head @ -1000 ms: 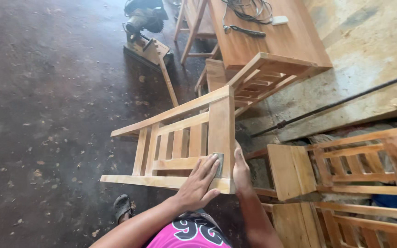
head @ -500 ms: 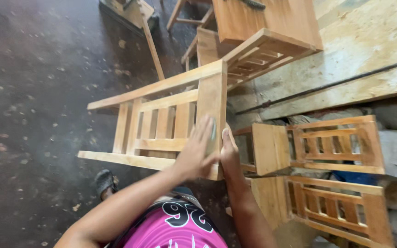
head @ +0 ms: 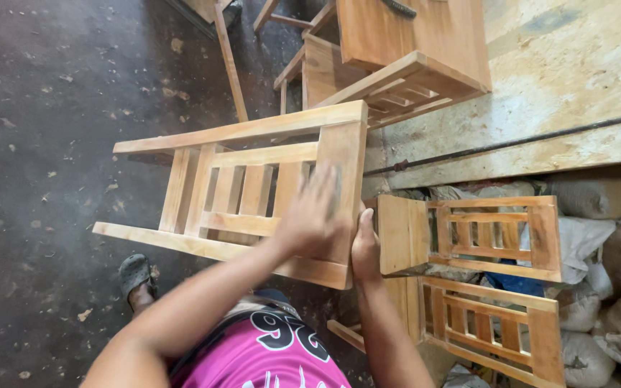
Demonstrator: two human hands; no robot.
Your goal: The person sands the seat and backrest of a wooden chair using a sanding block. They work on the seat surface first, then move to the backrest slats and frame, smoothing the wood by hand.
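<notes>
Against the wooden frame (head: 253, 190) | our left hand (head: 310, 215) rubs its end board, grasp blurred, cannot tell | right hand (head: 365, 248) braces the edge, unclenched | risk: frame tips, splinters.

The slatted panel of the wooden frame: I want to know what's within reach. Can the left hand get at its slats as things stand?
Probably yes: the left hand rests flat on the wooden frame beside the slats, with nothing between.
</notes>
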